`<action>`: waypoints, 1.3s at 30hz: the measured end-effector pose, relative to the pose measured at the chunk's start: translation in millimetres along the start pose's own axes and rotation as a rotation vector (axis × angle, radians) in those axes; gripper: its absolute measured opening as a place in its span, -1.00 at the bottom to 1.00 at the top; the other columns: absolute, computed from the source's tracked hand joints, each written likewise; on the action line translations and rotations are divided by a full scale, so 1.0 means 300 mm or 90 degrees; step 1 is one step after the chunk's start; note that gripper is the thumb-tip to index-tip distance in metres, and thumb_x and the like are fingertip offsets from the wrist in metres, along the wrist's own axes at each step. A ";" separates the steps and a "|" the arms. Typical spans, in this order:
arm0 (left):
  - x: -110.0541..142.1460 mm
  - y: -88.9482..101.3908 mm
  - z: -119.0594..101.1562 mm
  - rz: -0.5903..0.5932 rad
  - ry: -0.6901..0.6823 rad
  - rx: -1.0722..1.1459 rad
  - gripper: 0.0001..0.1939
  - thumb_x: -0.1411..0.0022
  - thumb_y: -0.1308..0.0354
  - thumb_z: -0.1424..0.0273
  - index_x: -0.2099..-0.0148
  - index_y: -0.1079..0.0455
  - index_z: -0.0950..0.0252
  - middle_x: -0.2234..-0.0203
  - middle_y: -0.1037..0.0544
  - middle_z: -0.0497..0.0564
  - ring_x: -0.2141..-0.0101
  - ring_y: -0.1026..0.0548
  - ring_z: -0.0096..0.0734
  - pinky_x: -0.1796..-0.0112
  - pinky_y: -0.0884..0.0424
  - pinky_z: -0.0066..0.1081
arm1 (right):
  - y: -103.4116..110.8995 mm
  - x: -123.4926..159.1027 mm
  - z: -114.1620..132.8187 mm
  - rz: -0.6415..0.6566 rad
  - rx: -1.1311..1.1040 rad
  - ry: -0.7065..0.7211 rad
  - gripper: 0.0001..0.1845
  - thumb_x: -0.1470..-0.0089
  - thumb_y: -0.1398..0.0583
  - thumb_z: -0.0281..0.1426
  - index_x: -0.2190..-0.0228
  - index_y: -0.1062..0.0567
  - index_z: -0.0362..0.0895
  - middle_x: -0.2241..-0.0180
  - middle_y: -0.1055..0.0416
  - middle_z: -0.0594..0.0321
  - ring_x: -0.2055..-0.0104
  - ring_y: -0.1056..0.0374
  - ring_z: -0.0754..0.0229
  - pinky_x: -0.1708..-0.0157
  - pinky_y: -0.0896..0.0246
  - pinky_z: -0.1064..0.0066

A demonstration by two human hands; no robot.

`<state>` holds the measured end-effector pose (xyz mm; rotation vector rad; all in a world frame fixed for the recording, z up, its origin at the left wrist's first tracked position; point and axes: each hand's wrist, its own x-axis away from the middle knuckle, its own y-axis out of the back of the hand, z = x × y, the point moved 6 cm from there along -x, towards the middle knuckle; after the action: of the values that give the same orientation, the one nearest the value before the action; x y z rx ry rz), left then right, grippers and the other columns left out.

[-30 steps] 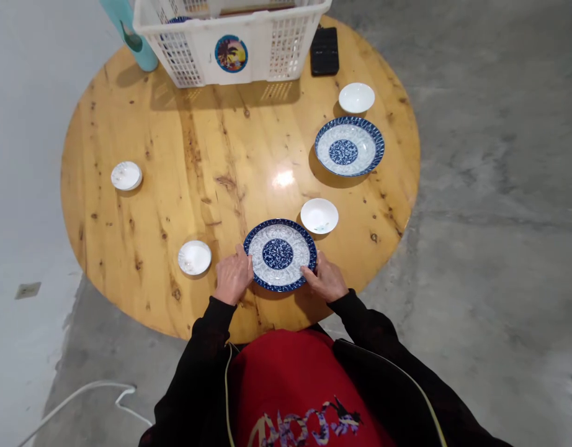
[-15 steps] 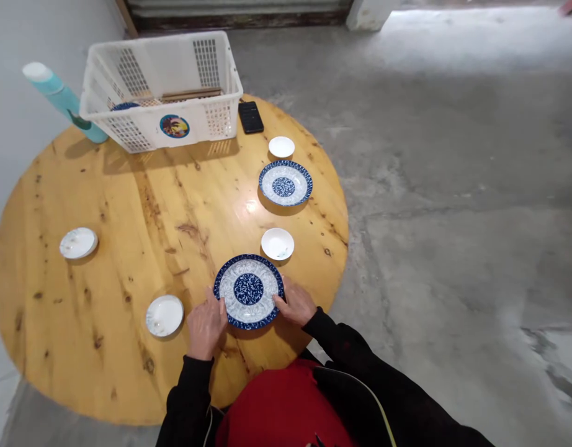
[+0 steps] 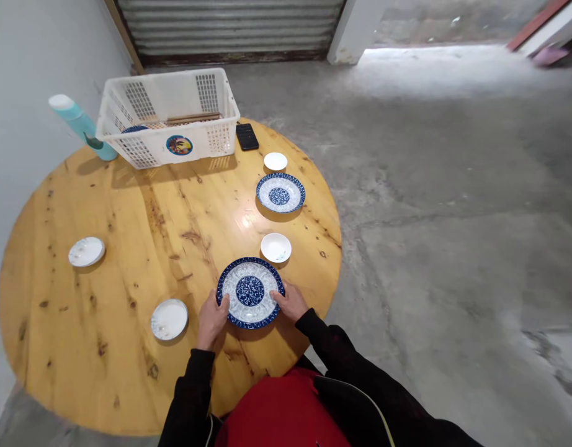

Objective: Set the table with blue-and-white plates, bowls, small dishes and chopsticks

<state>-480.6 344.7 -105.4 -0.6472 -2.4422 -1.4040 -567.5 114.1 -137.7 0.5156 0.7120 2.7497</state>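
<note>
A round plate [image 3: 250, 293] with a dark blue rim and blue centre is held by both hands at the near side of the table. My left hand [image 3: 213, 318] grips its left edge, thumb on top and fingers hidden beneath. On the opposite edge, my right hand [image 3: 290, 300] is closed the same way. Just beyond the plate sits a small white dish [image 3: 275, 248]. To the left of my left hand lies another small white dish [image 3: 169, 320]. Farther back on the right, a second blue-patterned plate [image 3: 281, 193] rests beside a small white dish [image 3: 275, 162].
The round wooden table [image 3: 128, 273] carries a white plastic basket [image 3: 151, 148] at the back, with brown sticks inside. A turquoise bottle [image 3: 84, 127] leans beside it, and a black phone [image 3: 247, 136] lies to its right. One more white dish [image 3: 86, 252] is at far left.
The camera view has tilted up, showing more of the shutter and floor behind. Both hands keep hold of the plate, which stays in nearly the same place by the near edge.
</note>
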 end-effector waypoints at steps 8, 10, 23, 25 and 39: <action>0.089 -0.012 0.000 -0.001 -0.072 -0.001 -0.82 -0.40 0.02 0.32 0.18 -0.36 0.27 0.38 -0.56 0.03 0.31 -0.55 -0.24 0.27 -0.34 -0.37 | -0.017 0.188 -0.026 -0.072 0.003 -0.022 -0.68 -0.03 -0.08 -0.17 0.38 -0.49 -0.13 0.37 -0.58 0.09 0.29 -0.50 -0.01 0.26 -0.37 0.26; 0.128 -0.017 -0.013 0.007 -0.089 -0.003 -0.82 -0.40 0.02 0.33 0.17 -0.37 0.26 0.38 -0.57 0.03 0.30 -0.56 -0.24 0.26 -0.35 -0.37 | -0.008 0.253 -0.033 -0.086 -0.030 -0.027 -0.66 -0.04 -0.08 -0.14 0.37 -0.49 -0.12 0.37 -0.58 0.10 0.27 -0.51 -0.02 0.24 -0.39 0.24; 0.372 -0.278 -0.432 0.006 -0.123 0.022 -0.81 -0.39 0.04 0.32 0.14 -0.36 0.27 0.25 -0.59 0.09 0.21 -0.55 -0.23 0.15 -0.36 -0.33 | 0.443 0.503 -0.253 -0.132 -0.082 -0.046 -0.48 -0.05 -0.10 0.02 0.29 -0.54 -0.17 0.32 -0.62 -0.01 0.24 -0.54 -0.10 0.20 -0.41 0.17; 0.407 -0.379 -0.531 0.025 -0.114 0.033 -0.81 -0.38 0.03 0.33 0.10 -0.36 0.28 0.25 -0.59 0.08 0.21 -0.55 -0.24 0.16 -0.35 -0.34 | 0.565 0.552 -0.331 -0.145 -0.056 -0.057 -0.48 -0.04 -0.09 0.04 0.33 -0.54 -0.14 0.34 -0.62 -0.01 0.25 -0.54 -0.11 0.22 -0.41 0.18; 0.465 -0.696 -0.992 0.090 -0.143 -0.014 -0.88 -0.32 -0.01 0.33 0.26 -0.30 0.22 0.39 -0.52 -0.02 0.33 -0.49 -0.29 0.31 -0.21 -0.40 | 1.048 0.667 -0.598 -0.215 -0.050 -0.109 -0.52 0.08 -0.16 0.11 0.53 -0.51 -0.05 0.53 -0.58 0.09 0.46 -0.47 -0.04 0.44 -0.39 0.26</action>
<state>-706.0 31.5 -53.2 -1.0111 -2.4916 -1.3704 -868.0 -162.0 -70.2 0.5501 0.5857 2.3774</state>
